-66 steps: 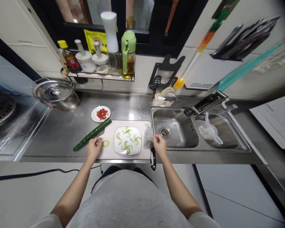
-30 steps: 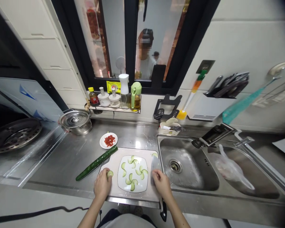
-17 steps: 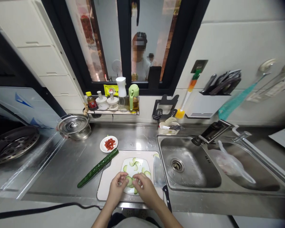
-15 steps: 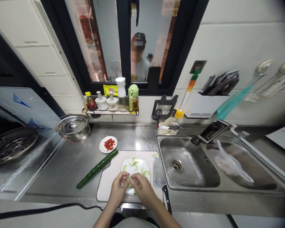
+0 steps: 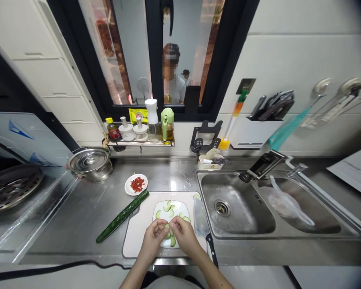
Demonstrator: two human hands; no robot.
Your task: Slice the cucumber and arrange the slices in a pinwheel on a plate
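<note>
Over a white plate (image 5: 180,205) with several pale green cucumber slices (image 5: 172,241), my left hand (image 5: 155,235) and my right hand (image 5: 182,232) are pinched close together. A thin green slice (image 5: 167,227) shows between the fingertips of both hands. The plate rests on a pale cutting board (image 5: 135,237). To the left, a long cucumber (image 5: 122,216) lies partly over the board's edge. A small white dish (image 5: 136,184) of chopped red pieces sits behind it. The cleaver (image 5: 202,218) lies at the board's right side, its black handle toward me.
A double sink (image 5: 240,208) with a faucet (image 5: 263,165) is at the right, a plastic bag (image 5: 289,204) in its far basin. A lidded steel pot (image 5: 92,164) stands back left. Seasoning bottles line a wall rack (image 5: 141,143). A black cable (image 5: 78,263) runs along the front.
My fingertips have drawn slightly apart, and my right hand has shifted a little right. More of the slices under the hands shows. The camera view has shifted slightly.
</note>
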